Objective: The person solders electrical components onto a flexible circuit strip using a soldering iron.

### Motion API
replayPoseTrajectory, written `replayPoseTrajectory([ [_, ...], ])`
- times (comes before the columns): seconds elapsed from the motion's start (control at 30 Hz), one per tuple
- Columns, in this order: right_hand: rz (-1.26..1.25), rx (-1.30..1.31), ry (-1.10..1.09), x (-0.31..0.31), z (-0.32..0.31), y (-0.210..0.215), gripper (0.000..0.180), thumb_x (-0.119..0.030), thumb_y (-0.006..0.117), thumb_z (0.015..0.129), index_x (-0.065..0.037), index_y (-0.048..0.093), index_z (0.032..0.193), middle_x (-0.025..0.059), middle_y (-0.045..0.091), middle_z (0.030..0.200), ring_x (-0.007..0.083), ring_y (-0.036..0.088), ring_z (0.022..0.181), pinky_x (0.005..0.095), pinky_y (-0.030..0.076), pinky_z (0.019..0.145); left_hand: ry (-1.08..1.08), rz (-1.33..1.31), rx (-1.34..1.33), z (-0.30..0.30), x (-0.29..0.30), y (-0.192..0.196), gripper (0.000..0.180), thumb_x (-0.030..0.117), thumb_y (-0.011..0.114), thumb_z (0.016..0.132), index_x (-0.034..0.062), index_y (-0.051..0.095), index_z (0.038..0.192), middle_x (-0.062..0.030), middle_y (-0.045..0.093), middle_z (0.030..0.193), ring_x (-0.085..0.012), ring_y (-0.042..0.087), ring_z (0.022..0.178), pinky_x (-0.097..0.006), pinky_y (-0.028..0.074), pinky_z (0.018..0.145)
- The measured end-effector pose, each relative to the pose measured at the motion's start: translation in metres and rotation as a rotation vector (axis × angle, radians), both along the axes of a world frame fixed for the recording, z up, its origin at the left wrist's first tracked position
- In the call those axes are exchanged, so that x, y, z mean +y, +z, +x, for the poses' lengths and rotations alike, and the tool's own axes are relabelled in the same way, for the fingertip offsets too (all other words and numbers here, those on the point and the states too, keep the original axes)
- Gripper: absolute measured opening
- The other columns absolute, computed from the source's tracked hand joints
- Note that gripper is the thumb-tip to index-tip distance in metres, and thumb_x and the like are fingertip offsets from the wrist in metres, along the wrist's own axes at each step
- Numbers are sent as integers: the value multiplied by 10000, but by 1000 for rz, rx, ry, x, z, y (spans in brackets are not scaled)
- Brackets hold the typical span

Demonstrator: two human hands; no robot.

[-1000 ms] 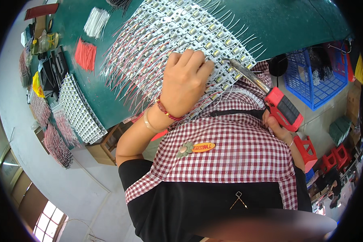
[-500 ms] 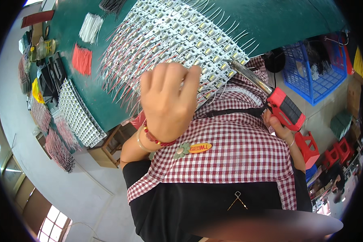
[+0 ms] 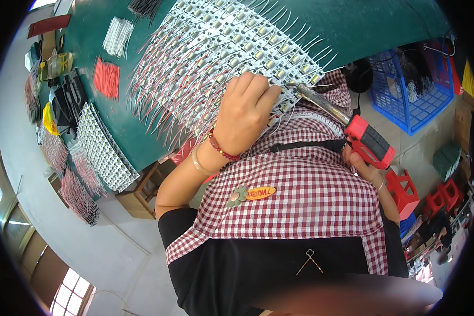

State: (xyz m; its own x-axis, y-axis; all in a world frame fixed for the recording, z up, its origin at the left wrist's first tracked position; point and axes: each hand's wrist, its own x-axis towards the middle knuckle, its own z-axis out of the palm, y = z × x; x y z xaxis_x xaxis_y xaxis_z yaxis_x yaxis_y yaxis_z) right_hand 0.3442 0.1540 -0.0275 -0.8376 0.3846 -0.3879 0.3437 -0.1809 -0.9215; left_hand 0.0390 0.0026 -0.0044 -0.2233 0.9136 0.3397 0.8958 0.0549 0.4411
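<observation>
A large panel of white LED boards (image 3: 231,42), bristling with thin red, white and black wires, lies at the near edge of the green table. Over its near part, my left hand (image 3: 249,110) is closed with bent fingertips at the boards; whatever they pinch is hidden beneath the hand. My right hand (image 3: 362,164) grips a soldering iron (image 3: 371,141) with a red and black handle. Its metal shaft slants up and left, and the tip meets the panel's near right part, just right of my left fingers.
Bundles of red wires (image 3: 106,78), white wires (image 3: 118,37) and black wires (image 3: 146,7) lie on the green table (image 3: 374,31). Another LED panel (image 3: 102,150) sits at the left edge, near wired bunches. At right stand a blue plastic crate (image 3: 411,100) and red stools (image 3: 403,195).
My left hand has shifted right across the panel, closer to the iron's tip. The soldering iron has moved slightly left and down in my right hand.
</observation>
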Motion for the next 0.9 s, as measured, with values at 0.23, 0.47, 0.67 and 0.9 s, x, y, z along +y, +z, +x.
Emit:
replayPoseTrajectory([
  [0.23, 167, -64, 78, 1, -2, -5, 162, -146, 675, 811, -39, 656, 932, 59, 632, 783, 217, 604, 701, 335, 463, 662, 36, -1, -35, 1, 0, 1, 284, -62, 652, 663, 48, 667, 924, -52, 489, 767, -233, 484, 717, -355, 411, 659],
  [0.47, 297, 18, 70, -1, -10, 0, 127, -141, 666, 755, -24, 648, 802, 93, 635, 762, 269, 598, 679, 360, 464, 619, 45, 22, 34, 5, -2, 0, 257, -38, 644, 689, 74, 673, 918, -38, 469, 755, -217, 482, 715, -342, 388, 640],
  [0.67, 225, -12, 90, 4, -11, 5, 141, -153, 677, 744, -24, 635, 785, 89, 617, 747, 273, 588, 672, 360, 455, 611, 27, -15, 102, 5, -3, 2, 192, 63, 599, 724, 59, 650, 910, -51, 465, 781, -215, 503, 759, -338, 386, 660],
  [0.9, 208, -21, 52, 0, -11, 4, 155, -163, 684, 740, -23, 632, 780, 95, 613, 759, 268, 585, 676, 356, 449, 601, 53, 8, 103, 4, -3, 0, 171, 54, 600, 720, 75, 648, 883, -41, 460, 759, -200, 489, 723, -338, 356, 625],
])
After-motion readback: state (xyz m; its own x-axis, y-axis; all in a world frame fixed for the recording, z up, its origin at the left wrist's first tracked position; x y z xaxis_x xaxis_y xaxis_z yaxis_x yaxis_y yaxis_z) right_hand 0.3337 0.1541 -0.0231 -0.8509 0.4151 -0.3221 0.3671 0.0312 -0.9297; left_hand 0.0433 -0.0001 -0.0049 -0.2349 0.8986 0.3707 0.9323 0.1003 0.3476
